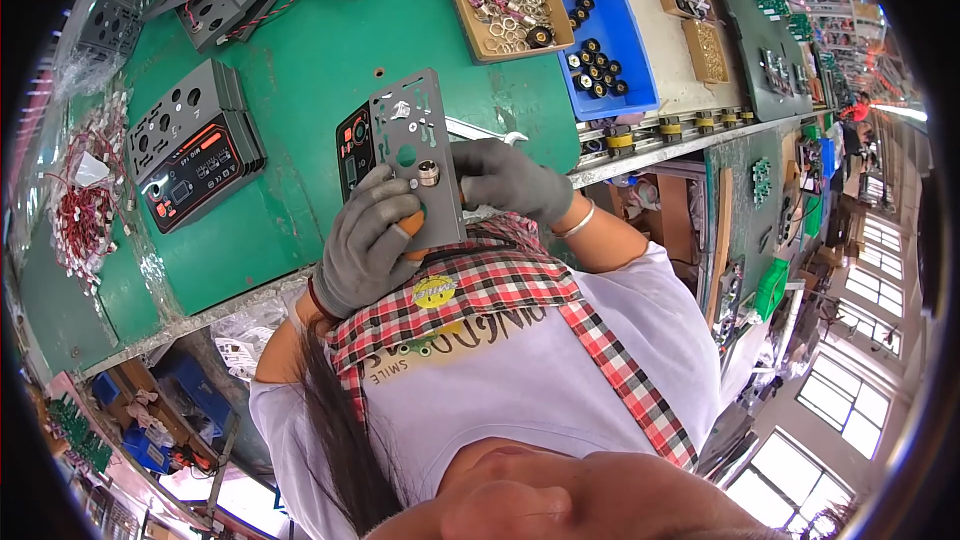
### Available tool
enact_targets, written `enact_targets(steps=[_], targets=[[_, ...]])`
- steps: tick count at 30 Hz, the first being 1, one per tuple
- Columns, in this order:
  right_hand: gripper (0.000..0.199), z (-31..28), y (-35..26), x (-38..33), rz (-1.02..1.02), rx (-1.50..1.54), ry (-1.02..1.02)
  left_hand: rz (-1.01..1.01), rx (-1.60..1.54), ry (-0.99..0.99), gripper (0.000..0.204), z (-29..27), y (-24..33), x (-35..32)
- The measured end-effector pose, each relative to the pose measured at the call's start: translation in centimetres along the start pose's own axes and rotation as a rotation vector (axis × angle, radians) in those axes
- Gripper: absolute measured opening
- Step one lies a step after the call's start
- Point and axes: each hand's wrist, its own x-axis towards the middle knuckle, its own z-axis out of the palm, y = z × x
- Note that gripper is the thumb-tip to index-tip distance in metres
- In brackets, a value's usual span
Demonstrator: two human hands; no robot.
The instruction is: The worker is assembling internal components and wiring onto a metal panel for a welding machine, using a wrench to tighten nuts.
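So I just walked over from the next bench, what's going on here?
A person in grey gloves holds a grey perforated metal panel upright over a green bench. The left hand grips its lower edge; the right hand holds its right side beside a small round metal fitting set in it. A stack of similar panels lies to the left.

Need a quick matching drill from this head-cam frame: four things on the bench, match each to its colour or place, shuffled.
Things:
1. Tray of black round knobs
2. Box of metal rings
3. Grey panel with holes
4. Bundle of red and white wires

Descriptions:
A. Brown cardboard, at the back of the green mat
B. Held up between both gloved hands
C. Blue plastic, right of the cardboard box
D. Loose at the mat's left edge

Pairs: 1-C, 2-A, 3-B, 4-D
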Motion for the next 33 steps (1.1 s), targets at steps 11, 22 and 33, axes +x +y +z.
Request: enact_targets(steps=[11,22,33], targets=[[0.036,0.3,0.3,0.9,-0.057,0.114,-0.039,-0.003,-0.004,0.051,0.041,0.1,0.0,-0.1],[0.037,1.0,-2.4,1.2,-0.067,0.08,-0.024,-0.133,-0.121,0.09,0.044,-0.2,-0.6,-1.6],[0.028,2.1,-5.7,2.3,-0.027,-0.401,0.018,-0.361,-0.501,0.128,0.045,0.4,-1.4,-5.1]])
